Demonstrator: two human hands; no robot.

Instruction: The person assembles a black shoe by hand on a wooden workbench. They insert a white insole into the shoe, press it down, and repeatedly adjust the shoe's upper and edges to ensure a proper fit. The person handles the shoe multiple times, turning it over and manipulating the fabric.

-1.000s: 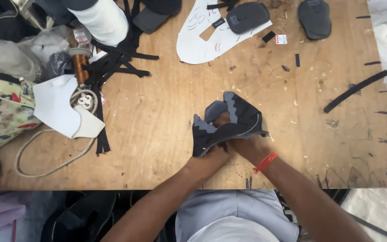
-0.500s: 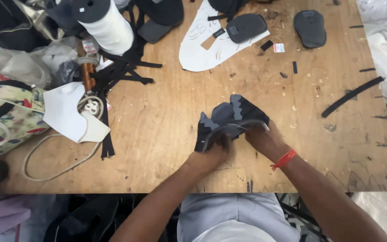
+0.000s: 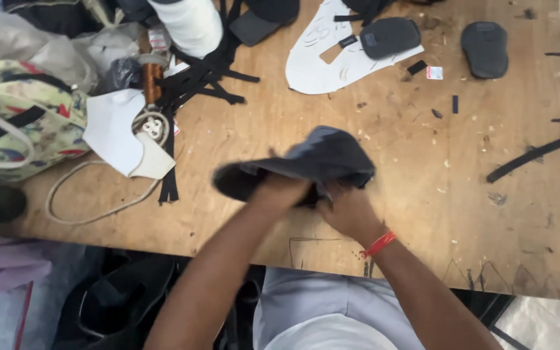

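Both hands hold a dark grey and black fabric piece (image 3: 319, 159) just above the wooden table (image 3: 422, 194), near its front edge. My left hand (image 3: 280, 191) grips its left underside, where a black flap sticks out to the left. My right hand (image 3: 348, 210), with a red band at the wrist, grips the lower right part. The piece is blurred by motion and its shape is folded, with the grey side up.
A white paper pattern (image 3: 319, 58) with a grey padded piece (image 3: 389, 35) lies at the back. Another grey pad (image 3: 485, 46) sits at back right. Black straps (image 3: 196, 81), a white roll (image 3: 189, 23), a white cut piece (image 3: 121, 133), a cord and a flowered bag (image 3: 14, 116) crowd the left. A black strip (image 3: 536, 155) lies right.
The fabric piece has been turned and spread out to the left between the hands, with a black flap now sticking out. The view has shifted a little.
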